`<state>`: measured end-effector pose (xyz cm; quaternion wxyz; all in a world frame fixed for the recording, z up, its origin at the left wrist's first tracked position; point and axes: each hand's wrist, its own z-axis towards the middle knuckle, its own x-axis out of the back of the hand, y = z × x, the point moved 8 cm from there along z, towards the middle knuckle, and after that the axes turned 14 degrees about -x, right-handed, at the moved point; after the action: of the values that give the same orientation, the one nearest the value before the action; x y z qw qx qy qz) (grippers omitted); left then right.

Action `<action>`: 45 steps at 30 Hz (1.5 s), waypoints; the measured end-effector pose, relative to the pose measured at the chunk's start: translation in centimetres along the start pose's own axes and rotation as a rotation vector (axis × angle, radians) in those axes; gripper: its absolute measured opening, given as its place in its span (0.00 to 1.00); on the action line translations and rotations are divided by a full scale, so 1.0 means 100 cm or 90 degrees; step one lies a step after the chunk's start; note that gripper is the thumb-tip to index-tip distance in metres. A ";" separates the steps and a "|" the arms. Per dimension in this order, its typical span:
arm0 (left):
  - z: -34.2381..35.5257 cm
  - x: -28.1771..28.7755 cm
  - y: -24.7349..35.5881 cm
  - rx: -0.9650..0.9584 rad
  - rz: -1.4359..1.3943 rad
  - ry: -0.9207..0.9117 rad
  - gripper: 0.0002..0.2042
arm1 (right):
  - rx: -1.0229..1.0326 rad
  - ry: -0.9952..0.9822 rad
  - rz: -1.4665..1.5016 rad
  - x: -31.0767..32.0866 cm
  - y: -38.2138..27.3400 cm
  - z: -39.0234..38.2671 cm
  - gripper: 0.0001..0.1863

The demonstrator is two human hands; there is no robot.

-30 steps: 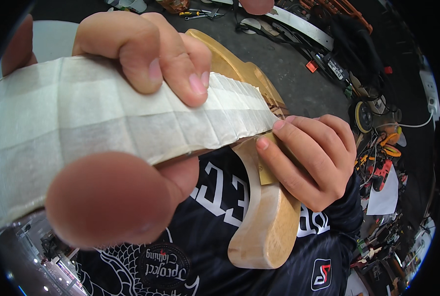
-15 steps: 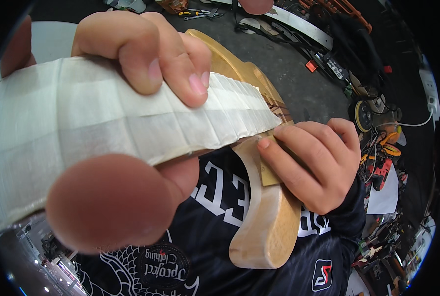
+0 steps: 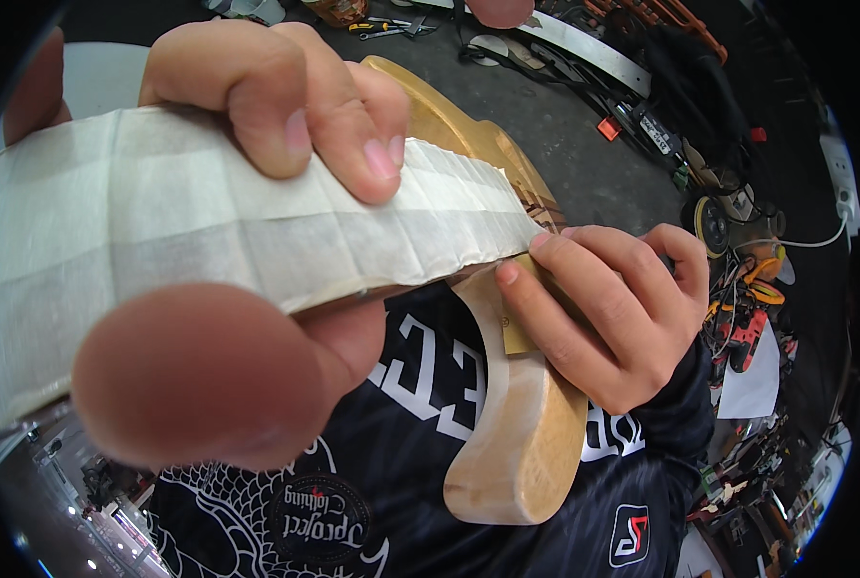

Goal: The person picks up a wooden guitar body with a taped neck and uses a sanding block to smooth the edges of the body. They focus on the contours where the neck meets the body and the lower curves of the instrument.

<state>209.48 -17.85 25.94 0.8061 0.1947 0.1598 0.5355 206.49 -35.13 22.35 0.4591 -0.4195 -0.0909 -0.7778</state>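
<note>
A pale wooden guitar body (image 3: 516, 453) lies against my dark shirt, one rounded horn toward me. Its neck (image 3: 198, 207), with the face covered by overlapping strips of whitish tape, runs out to the left, large and close. My left hand (image 3: 266, 125) is wrapped round the neck, fingers over the tape and the blurred thumb along the near edge. My right hand (image 3: 622, 308) presses a folded yellowish sheet, looking like sandpaper (image 3: 516, 332), with its fingertips where the neck's edge meets the body. Those fingers partly cover the sheet and the joint.
Beyond the guitar is a dark work surface (image 3: 594, 183) with pliers (image 3: 391, 29) at the far side. Along the right lie a round black-and-yellow disc (image 3: 710, 226), a red tool (image 3: 743, 337), white paper (image 3: 750, 376) and cables. A white power strip (image 3: 839, 173) sits at the far right.
The right fingertips and the yellowish sheet have moved slightly left and up along the joint. The neck and my left hand have shifted a little up and left, with the grip kept.
</note>
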 end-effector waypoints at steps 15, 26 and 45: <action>-0.002 -0.001 -0.003 0.018 0.002 -0.014 0.36 | -0.079 -0.139 0.122 0.005 0.012 0.011 0.16; -0.007 0.004 -0.003 0.038 -0.009 -0.026 0.37 | -0.050 -0.059 0.018 -0.006 0.001 -0.001 0.18; -0.001 -0.001 -0.006 0.063 -0.011 -0.039 0.38 | -0.009 -0.077 0.102 -0.001 0.012 0.001 0.17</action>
<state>209.84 -18.14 25.55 0.8045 0.2489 0.1631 0.5140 207.57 -35.66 22.05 0.5101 -0.4747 -0.0788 -0.7129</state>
